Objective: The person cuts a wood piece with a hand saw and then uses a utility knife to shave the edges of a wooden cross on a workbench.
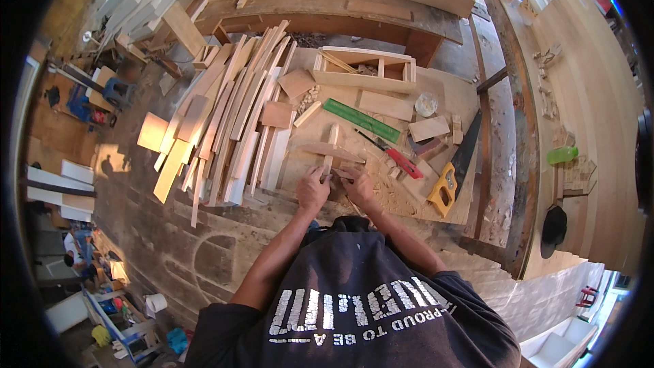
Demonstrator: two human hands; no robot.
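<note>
Both my hands rest on a small wooden cross-shaped piece [332, 151] lying on the plywood work board [446, 88]. My left hand [313, 188] grips the near end of the upright strip. Beside it, my right hand [358, 186] presses on the wood, fingers curled; what it holds, if anything, is hidden. Sawdust and shavings lie around both hands.
Many pale wood slats [235, 119] are heaped to the left. On the board lie a green ruler [361, 120], a red-handled tool [402, 161], a yellow-handled handsaw [453, 170], offcut blocks, a small round container [426, 103] and an open wooden frame box [364, 68]. A green bottle [562, 155] stands right.
</note>
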